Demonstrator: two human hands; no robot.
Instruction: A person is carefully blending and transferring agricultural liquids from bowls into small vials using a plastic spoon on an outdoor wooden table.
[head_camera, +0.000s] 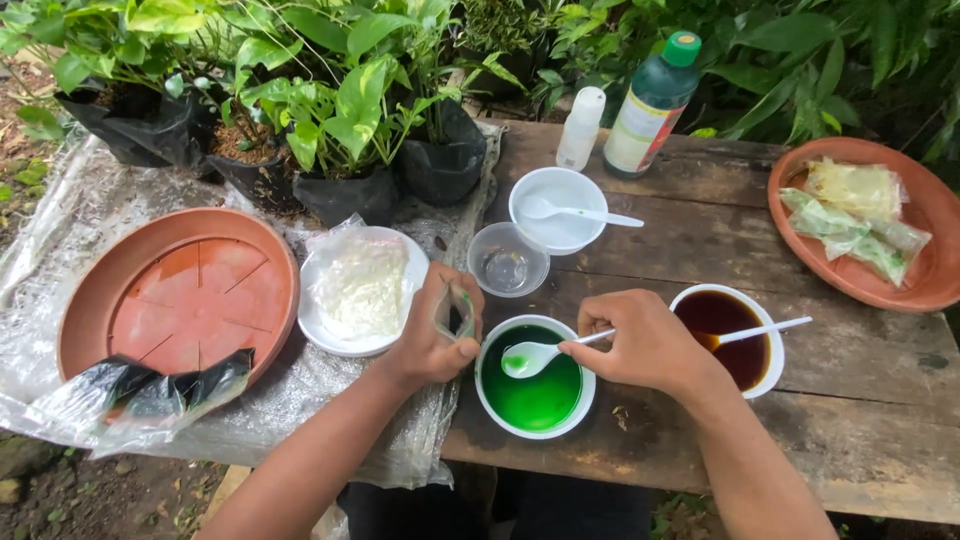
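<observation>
A white bowl of bright green liquid (535, 392) sits at the near edge of the wooden table (860, 420). My right hand (645, 345) pinches the handle of a white plastic spoon (530, 358) whose scoop rests over the green liquid. My left hand (435, 330) is closed on a small clear plastic bag (462, 312) held just left of the bowl's rim. A white plate with a clear bag of white material (360, 285) lies left of that hand.
A bowl of dark brown liquid with a spoon (730, 335) stands right of my hand. Behind are an empty clear cup (508, 262), a white bowl with spoon (558, 208), two bottles (650, 105), potted plants (350, 150), a terracotta saucer (180, 295), and a dish of packets (860, 225).
</observation>
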